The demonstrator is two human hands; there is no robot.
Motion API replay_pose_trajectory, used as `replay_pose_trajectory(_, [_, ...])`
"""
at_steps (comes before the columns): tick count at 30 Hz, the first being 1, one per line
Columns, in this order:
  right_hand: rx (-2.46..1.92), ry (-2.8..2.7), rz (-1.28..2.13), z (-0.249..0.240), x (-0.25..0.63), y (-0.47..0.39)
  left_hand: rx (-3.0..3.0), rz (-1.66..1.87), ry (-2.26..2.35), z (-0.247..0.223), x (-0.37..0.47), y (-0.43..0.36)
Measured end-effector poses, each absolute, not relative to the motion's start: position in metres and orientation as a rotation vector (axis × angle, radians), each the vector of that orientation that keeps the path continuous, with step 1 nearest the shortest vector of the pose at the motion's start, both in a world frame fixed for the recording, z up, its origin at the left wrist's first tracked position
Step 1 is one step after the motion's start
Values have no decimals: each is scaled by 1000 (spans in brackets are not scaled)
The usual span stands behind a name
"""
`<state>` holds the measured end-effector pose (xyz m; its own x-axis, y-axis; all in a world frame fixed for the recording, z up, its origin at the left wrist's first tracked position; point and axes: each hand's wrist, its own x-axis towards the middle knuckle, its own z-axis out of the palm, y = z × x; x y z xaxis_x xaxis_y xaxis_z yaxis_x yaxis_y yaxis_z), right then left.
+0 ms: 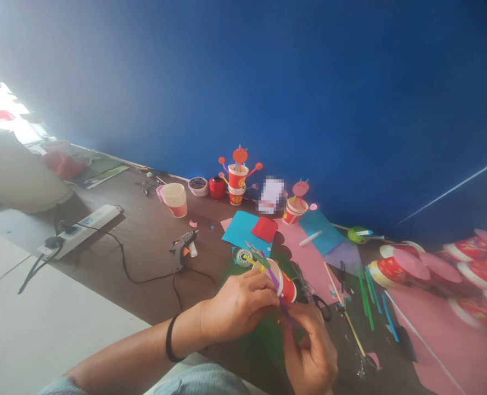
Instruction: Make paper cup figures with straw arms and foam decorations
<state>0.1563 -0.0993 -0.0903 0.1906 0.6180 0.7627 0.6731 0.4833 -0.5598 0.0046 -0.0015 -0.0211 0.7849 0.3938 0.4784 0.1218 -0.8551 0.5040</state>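
Observation:
A red-and-white paper cup [287, 286] is tilted on its side between my hands, with yellow and purple straw-like strips and a green piece sticking out of its mouth. My left hand [241, 302], a black band on its wrist, is closed against the cup's near side, its fingertips partly hidden. Just below the cup, my right hand [311, 348] pinches a purple strip [285, 307] that bends down along the cup's rim. Behind the cup lie black-handled scissors [322, 307]. A tape roll [244, 257] sits just left of the cup's mouth.
A glue gun [181, 247] with a trailing cord lies left of my hands, near a power strip [80, 230]. Stacked paper cups [175, 200] and finished-looking cup figures [238, 176] stand at the back. Coloured paper [241, 227], green straws [365, 296] and more red cups [391, 271] spread rightward.

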Motion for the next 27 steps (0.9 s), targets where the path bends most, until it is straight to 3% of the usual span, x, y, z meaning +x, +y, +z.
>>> replay_pose_trajectory(10, [-1307, -1296, -53, -90, 157, -98, 2609, 920, 360, -23, -12, -11])
replay_pose_trajectory(15, [-1374, -1269, -77, -90, 159, -98, 2769, 595, 260, -32, -26, -15])
replay_pose_trajectory(20, [-1336, -1264, -59, -89, 158, -98, 2812, 381, 457, -33, -30, -11])
replay_pose_trajectory(27, [-1332, -1275, -37, -85, 156, -99, 2685, 631, 592, -14, -12, -9])
